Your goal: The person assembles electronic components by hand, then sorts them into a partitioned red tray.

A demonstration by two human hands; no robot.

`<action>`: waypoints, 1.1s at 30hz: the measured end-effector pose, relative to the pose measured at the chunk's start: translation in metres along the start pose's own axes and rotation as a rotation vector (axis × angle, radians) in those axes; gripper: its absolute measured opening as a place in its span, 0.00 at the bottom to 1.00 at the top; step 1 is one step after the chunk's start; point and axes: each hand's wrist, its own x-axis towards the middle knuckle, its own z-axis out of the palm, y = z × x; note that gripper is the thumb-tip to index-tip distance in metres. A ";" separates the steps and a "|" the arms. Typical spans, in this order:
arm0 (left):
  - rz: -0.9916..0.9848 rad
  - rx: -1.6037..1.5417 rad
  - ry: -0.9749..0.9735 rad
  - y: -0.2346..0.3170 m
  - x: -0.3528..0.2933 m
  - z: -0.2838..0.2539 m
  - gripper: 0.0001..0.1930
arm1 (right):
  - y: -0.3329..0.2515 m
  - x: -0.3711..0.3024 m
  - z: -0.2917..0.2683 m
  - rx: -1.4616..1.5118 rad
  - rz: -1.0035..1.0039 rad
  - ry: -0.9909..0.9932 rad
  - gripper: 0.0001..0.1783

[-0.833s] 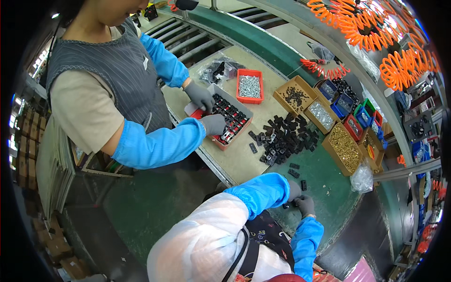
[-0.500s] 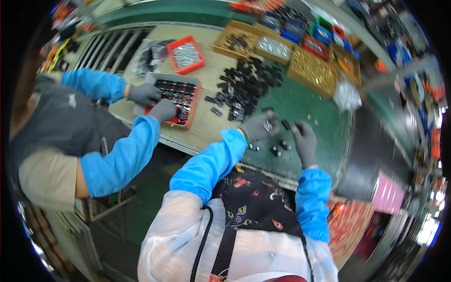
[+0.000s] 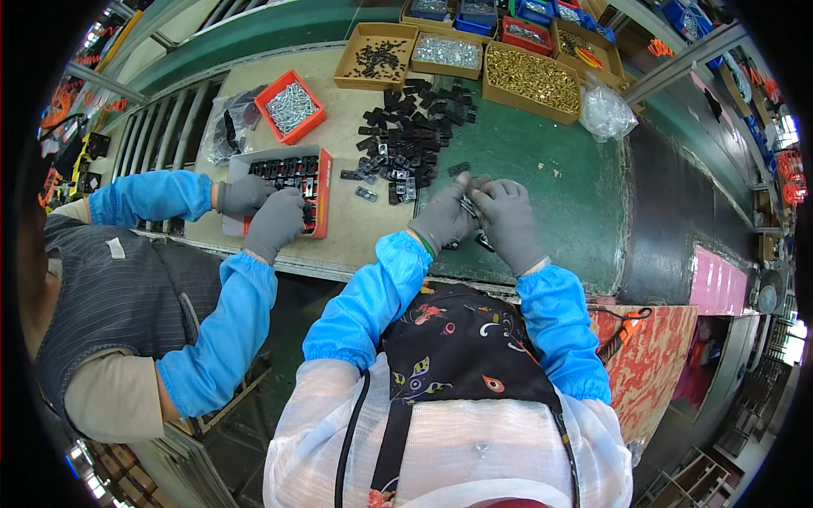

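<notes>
Left hand (image 3: 444,217): fingers curled round metal parts (image 3: 467,206). Right hand (image 3: 506,222): fingers bent, hold unclear. Brace left, align right.

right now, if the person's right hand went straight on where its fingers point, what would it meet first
Most likely the left hand or the small shiny piece at its fingers: the right hand's fingertips bend toward them, though overlap makes depth unclear.
</notes>
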 end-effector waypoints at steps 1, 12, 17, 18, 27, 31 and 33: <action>0.004 0.057 0.049 -0.001 -0.002 0.004 0.23 | -0.001 0.000 0.000 -0.017 0.027 -0.044 0.12; 0.035 0.036 0.008 0.003 -0.010 -0.017 0.21 | 0.002 0.012 -0.004 0.061 0.125 0.068 0.12; 0.142 0.485 0.139 -0.017 -0.013 0.015 0.16 | 0.002 -0.004 0.002 -0.192 0.179 0.011 0.19; 0.151 0.488 0.146 -0.014 -0.015 0.011 0.16 | 0.000 -0.001 0.009 -0.182 0.174 0.014 0.19; 0.109 0.718 0.293 -0.010 -0.015 0.002 0.21 | 0.024 -0.026 0.005 0.315 0.473 -0.064 0.10; 0.034 1.307 0.328 0.012 0.006 0.014 0.19 | 0.073 -0.056 0.009 0.604 0.852 -0.018 0.13; 0.204 1.787 0.280 0.016 0.023 0.013 0.17 | 0.083 -0.060 0.012 0.590 0.852 0.011 0.13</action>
